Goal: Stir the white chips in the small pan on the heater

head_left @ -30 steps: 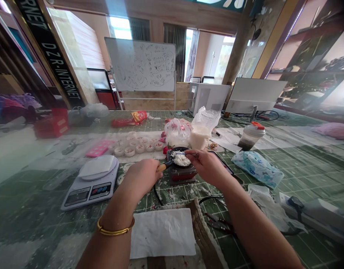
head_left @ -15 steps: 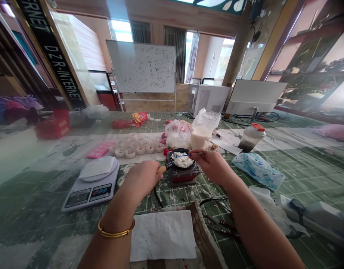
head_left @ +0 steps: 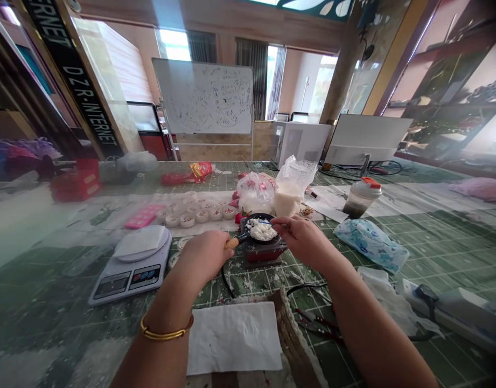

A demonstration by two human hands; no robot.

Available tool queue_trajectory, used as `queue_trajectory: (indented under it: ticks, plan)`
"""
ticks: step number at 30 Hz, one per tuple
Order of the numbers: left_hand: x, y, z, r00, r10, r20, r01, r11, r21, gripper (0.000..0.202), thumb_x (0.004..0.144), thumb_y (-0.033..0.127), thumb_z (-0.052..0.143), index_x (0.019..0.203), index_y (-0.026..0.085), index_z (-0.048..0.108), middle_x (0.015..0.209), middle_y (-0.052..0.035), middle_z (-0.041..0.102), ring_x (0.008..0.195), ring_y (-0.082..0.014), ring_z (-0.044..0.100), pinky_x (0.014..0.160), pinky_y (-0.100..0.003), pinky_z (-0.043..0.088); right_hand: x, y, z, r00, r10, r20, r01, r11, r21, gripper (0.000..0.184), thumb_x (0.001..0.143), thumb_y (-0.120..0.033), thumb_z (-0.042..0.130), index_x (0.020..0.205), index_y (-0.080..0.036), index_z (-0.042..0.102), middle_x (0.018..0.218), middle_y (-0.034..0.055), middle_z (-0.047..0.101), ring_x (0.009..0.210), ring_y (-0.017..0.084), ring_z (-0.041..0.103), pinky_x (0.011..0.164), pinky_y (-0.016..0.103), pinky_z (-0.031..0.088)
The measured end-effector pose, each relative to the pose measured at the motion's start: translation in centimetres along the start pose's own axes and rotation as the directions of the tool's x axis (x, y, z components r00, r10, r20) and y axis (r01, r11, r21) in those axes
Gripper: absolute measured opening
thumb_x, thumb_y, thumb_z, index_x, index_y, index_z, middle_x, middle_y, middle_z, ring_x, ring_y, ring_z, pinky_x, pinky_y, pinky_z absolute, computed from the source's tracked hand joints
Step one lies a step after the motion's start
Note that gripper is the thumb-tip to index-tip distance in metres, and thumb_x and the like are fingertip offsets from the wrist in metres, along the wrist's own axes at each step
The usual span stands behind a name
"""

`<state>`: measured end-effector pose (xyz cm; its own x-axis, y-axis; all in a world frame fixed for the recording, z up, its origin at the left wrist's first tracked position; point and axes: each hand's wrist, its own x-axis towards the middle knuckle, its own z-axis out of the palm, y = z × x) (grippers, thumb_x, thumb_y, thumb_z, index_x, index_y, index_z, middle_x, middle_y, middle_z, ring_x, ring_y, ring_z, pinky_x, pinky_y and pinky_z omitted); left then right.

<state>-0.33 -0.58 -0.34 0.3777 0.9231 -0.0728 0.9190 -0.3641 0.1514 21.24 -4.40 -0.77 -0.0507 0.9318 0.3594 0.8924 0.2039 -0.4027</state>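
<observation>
My left hand is closed round the wooden handle of a small black frying pan. The pan sits on a small dark red hot plate. White flakes or chunks lie in the pan. Between the fingertips of my right hand is a thin blue stick, its far end among the white pieces. Whether the stick has a spoon or flat tip cannot be seen. Just behind the pan stand a clear bag of white granules and another knotted plastic bag.
Left of the pan are a kitchen scale, several small filled cups and a pink mould. A white sheet lies in front. Toward the right are a tissue pack, a shaker bottle, pliers and a power strip.
My right hand has shifted slightly left, with the blue stick moving a little over the white pieces. The left hand keeps its hold on the pan handle.
</observation>
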Motion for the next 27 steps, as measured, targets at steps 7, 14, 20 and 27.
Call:
queue_trajectory:
  ticks: [7, 14, 20, 27]
  plan:
    - [0.0, -0.1, 0.0, 1.0, 0.0, 0.004, 0.0, 1.0, -0.005, 0.019, 0.076, 0.037, 0.046, 0.074, 0.023, 0.059, 0.075, -0.0022, 0.065, 0.067, -0.0166, 0.057, 0.054, -0.023, 0.03, -0.3, 0.4, -1.0, 0.994, 0.047, -0.103, -0.054, 0.996, -0.072, 0.033, 0.087, -0.037, 0.035, 0.098, -0.021, 0.062, 0.088, 0.0076, 0.066, 0.084, 0.02, 0.059, 0.071, 0.029, 0.042]
    - [-0.1, 0.0, -0.1, 1.0, -0.003, 0.009, 0.004, 1.0, -0.019, 0.02, 0.076, 0.038, 0.045, 0.073, 0.023, 0.058, 0.073, -0.0021, 0.063, 0.065, -0.0168, 0.057, 0.053, -0.024, 0.03, -0.3, -0.3, -0.6, 1.0, -0.003, 0.004, 0.004, 1.0, -0.013, 0.033, 0.087, -0.036, 0.037, 0.101, -0.021, 0.062, 0.087, 0.0071, 0.066, 0.08, 0.019, 0.06, 0.069, 0.028, 0.042]
    - [0.0, -0.1, 0.1, 1.0, -0.002, -0.007, 0.002, 1.0, -0.008, 0.02, 0.076, 0.038, 0.044, 0.074, 0.024, 0.058, 0.075, -0.0014, 0.064, 0.067, -0.0173, 0.056, 0.053, -0.024, 0.029, -0.5, -0.4, -1.1, 1.0, -0.015, 0.007, 0.015, 0.998, 0.063, 0.029, 0.086, -0.035, 0.039, 0.094, -0.023, 0.063, 0.081, 0.0027, 0.067, 0.075, 0.017, 0.06, 0.065, 0.026, 0.041]
    - [-0.1, -0.1, 0.0, 1.0, 0.01, -0.003, -0.01, 1.0, -0.016, 0.019, 0.076, 0.036, 0.043, 0.071, 0.023, 0.056, 0.073, -0.0014, 0.062, 0.065, -0.0157, 0.055, 0.05, -0.024, 0.024, -0.1, 0.2, -1.0, 0.999, 0.022, -0.033, -0.018, 0.993, 0.114, 0.031, 0.085, -0.038, 0.039, 0.095, -0.023, 0.063, 0.077, 0.0015, 0.068, 0.072, 0.017, 0.06, 0.065, 0.026, 0.041]
